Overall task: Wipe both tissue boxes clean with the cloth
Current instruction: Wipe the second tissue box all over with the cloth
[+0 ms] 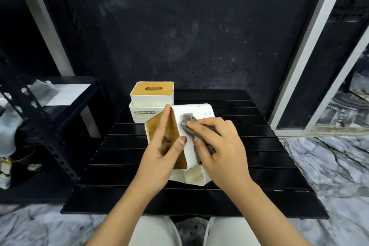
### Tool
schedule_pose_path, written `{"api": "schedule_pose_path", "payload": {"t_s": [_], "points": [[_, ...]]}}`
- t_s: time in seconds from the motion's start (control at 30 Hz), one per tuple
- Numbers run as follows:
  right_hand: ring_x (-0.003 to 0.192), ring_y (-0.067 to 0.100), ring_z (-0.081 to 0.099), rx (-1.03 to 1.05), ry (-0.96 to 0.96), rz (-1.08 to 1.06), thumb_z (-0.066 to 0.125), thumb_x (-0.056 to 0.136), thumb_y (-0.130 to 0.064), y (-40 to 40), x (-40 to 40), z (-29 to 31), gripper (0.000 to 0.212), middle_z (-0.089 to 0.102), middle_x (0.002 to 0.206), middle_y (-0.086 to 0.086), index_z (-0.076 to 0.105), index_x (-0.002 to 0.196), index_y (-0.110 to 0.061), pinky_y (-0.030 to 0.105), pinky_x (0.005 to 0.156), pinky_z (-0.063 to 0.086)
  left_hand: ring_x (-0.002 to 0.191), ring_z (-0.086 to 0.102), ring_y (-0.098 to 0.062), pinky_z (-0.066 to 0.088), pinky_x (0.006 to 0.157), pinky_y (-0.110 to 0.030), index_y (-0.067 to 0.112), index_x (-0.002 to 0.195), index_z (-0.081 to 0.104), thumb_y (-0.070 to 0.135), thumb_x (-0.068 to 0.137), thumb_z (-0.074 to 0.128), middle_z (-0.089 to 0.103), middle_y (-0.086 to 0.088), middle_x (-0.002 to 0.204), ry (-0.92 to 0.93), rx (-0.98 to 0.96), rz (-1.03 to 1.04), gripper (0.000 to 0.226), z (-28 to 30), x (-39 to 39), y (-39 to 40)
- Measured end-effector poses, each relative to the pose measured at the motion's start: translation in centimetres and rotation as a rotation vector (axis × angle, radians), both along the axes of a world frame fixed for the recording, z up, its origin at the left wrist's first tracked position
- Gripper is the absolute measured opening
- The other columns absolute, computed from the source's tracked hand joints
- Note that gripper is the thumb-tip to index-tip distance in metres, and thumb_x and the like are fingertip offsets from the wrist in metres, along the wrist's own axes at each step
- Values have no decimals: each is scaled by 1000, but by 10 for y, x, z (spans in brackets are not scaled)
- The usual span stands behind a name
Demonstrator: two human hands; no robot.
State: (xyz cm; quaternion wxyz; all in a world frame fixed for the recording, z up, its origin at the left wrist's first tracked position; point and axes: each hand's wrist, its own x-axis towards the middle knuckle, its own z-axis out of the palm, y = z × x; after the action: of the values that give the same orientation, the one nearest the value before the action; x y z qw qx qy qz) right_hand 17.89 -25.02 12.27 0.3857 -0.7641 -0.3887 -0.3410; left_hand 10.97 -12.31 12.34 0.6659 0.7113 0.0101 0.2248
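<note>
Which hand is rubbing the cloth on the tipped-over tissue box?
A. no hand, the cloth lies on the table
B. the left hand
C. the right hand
C: the right hand presses the grey cloth against the white side of the tilted tissue box.

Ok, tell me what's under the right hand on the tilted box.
Under the right hand a grey-brown cloth is pressed on the tilted tissue box, whose white side shows dark specks. What lies beneath palm and cloth is hidden.
</note>
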Motion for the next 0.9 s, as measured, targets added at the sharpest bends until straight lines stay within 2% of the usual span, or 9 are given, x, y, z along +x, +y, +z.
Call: {"api": "schedule_pose_path", "payload": {"t_s": [0.1,0.17,0.27,0.4,0.47,0.57,0.67,0.77,0.9], "points": [[82,16,51,12,17,10,50,87,-25,4,6,7,30,61,102,-7,65,113,-26,31,63,49,104,61,3,49,79,-12,61,132,25,37,77,60,55,18,125,2,25,-10,70,-1,1,-1],[84,15,50,28,54,-10,49,87,-25,2,14,5,31,59,103,-10,63,114,-29,29,66,48,100,62,0,49,79,-12,68,127,26,42,79,63,60,12,120,18,60,12,66,-1,1,1],[89,13,50,49,85,-50,49,86,-24,-5,16,-5,32,57,105,-10,63,115,-28,25,68,48,98,62,1,48,76,-10,70,123,24,44,73,58,57,8,123,33,74,33,65,1,2,2],[89,15,53,59,34,-15,52,86,-23,-3,1,-12,30,59,106,-6,64,113,-23,27,69,50,102,58,11,47,78,-8,62,129,22,38,75,55,51,36,118,15,57,-6,68,3,2,2],[86,17,55,62,-3,7,54,86,-21,3,-2,-7,29,62,104,-2,65,112,-21,29,67,51,105,56,12,46,79,-8,61,130,22,36,76,55,50,41,116,13,66,-20,68,3,3,2],[83,17,53,63,1,10,52,86,-21,10,6,4,29,62,102,-3,66,112,-23,31,66,50,105,59,6,47,80,-9,63,129,23,27,84,57,56,32,116,17,78,-20,67,2,4,4],[86,16,51,55,68,1,49,87,-25,11,17,12,32,59,103,-9,63,115,-28,28,68,48,103,60,1,47,83,-13,72,124,24,35,84,63,59,23,117,28,119,-4,67,1,6,6],[88,14,49,40,115,-19,48,88,-28,9,30,15,31,56,102,-12,62,117,-31,20,68,45,103,60,-4,48,88,-21,77,121,23,38,78,59,58,14,119,42,147,7,68,0,9,8],[92,12,48,47,209,-39,55,91,-20,1,43,14,30,50,101,-18,60,117,-33,11,70,38,100,61,-3,48,83,-16,78,118,23,39,76,60,60,11,115,45,153,10,68,-1,10,7]]}}
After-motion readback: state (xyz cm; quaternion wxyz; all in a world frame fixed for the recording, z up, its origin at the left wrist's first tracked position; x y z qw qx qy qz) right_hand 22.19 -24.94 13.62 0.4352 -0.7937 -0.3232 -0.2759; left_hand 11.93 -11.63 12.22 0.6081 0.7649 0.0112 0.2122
